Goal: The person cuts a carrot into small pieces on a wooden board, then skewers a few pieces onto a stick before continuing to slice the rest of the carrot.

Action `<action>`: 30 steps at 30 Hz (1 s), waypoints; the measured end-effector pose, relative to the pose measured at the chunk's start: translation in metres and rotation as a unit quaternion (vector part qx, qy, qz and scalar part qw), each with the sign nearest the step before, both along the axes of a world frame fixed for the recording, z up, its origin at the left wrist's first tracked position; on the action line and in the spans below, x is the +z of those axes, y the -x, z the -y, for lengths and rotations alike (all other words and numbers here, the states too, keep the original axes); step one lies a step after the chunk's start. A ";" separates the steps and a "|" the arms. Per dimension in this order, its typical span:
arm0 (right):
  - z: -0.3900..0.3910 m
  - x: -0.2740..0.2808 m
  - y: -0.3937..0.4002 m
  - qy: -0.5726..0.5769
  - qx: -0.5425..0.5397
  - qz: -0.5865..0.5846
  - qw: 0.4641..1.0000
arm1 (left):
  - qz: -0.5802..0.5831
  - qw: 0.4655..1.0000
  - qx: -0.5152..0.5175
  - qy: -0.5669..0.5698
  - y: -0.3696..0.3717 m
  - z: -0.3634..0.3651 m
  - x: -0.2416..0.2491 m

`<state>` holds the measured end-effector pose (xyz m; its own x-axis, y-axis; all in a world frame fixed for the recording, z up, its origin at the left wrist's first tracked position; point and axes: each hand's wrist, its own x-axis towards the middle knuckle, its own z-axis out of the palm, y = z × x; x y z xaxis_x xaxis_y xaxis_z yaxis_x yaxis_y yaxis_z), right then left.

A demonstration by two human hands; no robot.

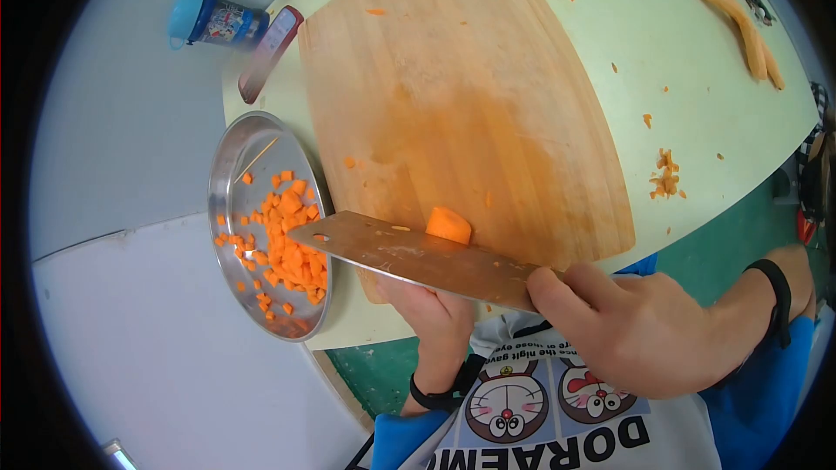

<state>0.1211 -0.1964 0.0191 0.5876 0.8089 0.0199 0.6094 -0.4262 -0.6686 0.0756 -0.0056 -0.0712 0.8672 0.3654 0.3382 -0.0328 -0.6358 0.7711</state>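
Observation:
My right hand (640,322) is closed on a wide cleaver (418,252), gripping it at the right end. The blade lies tilted across the near part of the wooden cutting board (461,61), with its tip reaching over the rim of the metal plate. Just behind the blade, a piece of carrot (448,225) rests on the board; the blade covers its near side. My left hand (431,309) is at the board's near edge, below the blade, and its fingers are mostly hidden by it. Diced carrot (296,248) fills part of the round metal plate (228,144) on the left.
A toothpick-like stick (255,159) lies in the plate. Behind it are a phone (270,54) and a blue-lidded bottle (222,19). Long peeled roots (740,26) lie at the far right. Orange scraps (666,174) dot the table (610,0), which has a curved right edge.

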 end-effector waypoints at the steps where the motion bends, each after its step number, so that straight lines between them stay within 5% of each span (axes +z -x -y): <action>1: -0.001 0.000 0.001 0.005 -0.009 0.012 1.000 | 0.000 1.000 0.000 0.000 0.000 -0.001 -0.002; 15: -0.009 0.002 0.013 0.032 -0.049 0.095 0.994 | -0.008 0.989 -0.010 -0.145 0.007 -0.008 -0.005; 30: -0.011 0.013 0.011 0.078 -0.036 0.063 0.994 | -0.095 0.989 0.002 -0.116 0.013 -0.012 -0.006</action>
